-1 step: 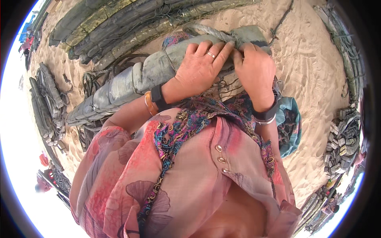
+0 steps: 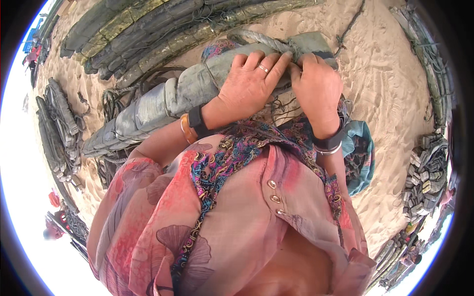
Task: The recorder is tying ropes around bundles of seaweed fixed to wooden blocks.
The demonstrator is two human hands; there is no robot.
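Grey bundle on sand, my left hand spread flat over it, my right hand pinching its rope.

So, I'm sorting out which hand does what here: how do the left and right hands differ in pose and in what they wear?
The left hand lies flat across the grey bundle, fingers spread; the right hand curls its fingers down at the rope by the bundle's end. The left hand wears a ring; none shows on the right hand. The left wrist has an orange bangle; the right wrist has silver bangles. Both wear a black band and rest on the bundle.
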